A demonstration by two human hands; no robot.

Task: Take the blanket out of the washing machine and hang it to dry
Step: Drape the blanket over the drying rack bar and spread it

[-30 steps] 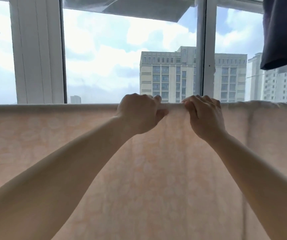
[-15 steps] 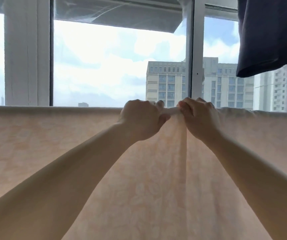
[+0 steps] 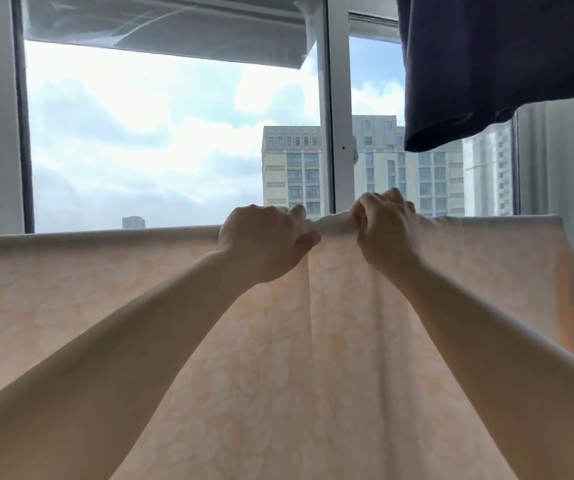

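A pale peach blanket (image 3: pixel 71 289) with a faint flower pattern hangs over a horizontal rail in front of the window and fills the lower half of the view. My left hand (image 3: pixel 261 244) grips its top fold just left of the middle. My right hand (image 3: pixel 385 233) grips the same fold close beside it, lifted slightly higher. The cloth between the two hands is bunched into a short roll, and creases run down from it. The rail itself is hidden under the blanket. The blanket's right end (image 3: pixel 552 230) shows near the window frame.
A dark navy garment (image 3: pixel 486 64) hangs from above at the upper right, close over my right hand. White window frames (image 3: pixel 339 133) stand right behind the blanket, with an open pane tilted at the top and tall buildings outside.
Both hands have shifted right along the top fold and drawn closer together, bunching the cloth between them. The view has swung right and up, so the blanket's right end and more of the navy garment show.
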